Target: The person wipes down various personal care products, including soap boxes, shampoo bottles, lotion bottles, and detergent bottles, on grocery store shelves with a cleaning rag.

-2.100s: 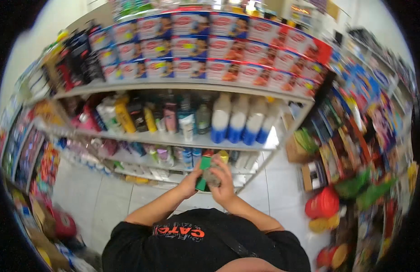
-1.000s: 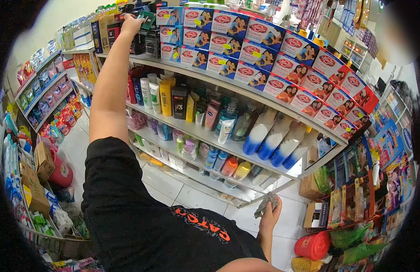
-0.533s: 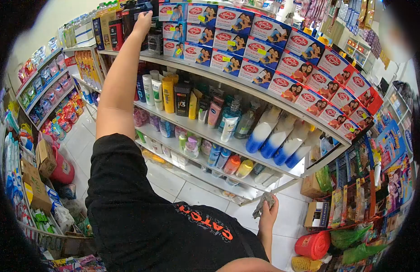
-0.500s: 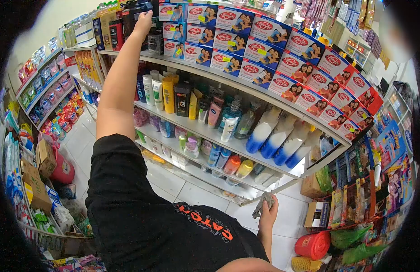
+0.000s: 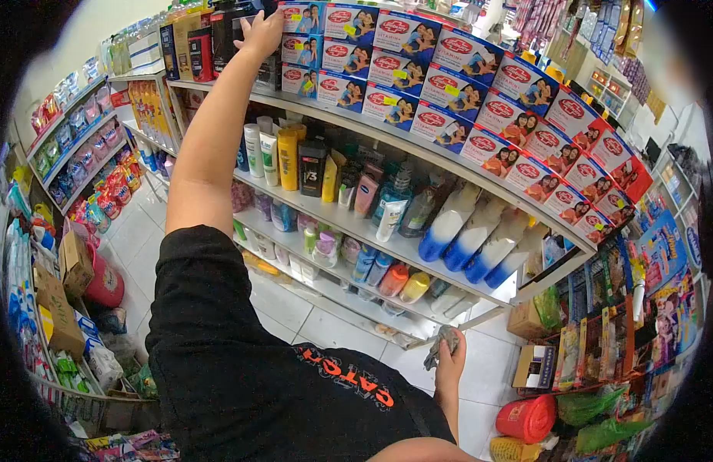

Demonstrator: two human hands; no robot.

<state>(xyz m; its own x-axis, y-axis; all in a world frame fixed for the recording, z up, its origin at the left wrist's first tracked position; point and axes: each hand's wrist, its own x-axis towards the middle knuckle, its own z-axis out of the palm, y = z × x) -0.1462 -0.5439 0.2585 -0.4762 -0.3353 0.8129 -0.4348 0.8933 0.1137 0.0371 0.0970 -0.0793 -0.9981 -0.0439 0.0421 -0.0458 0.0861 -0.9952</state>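
Cloth (image 5: 441, 348) low, left hand (image 5: 262, 36) high

Hands are well apart: right hand (image 5: 452, 363) closed on the crumpled grey Cloth near the shelving (image 5: 420, 143), left with fingers spread by the stacked boxes (image 5: 406, 71) (contact, I cannot tell).

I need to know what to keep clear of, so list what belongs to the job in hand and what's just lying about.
In the job, judging by the hands:
- grey cloth, in the right hand
- dark packs by the left hand

Apparently just about:
- red bucket
- pink bucket
- white-and-blue bottles
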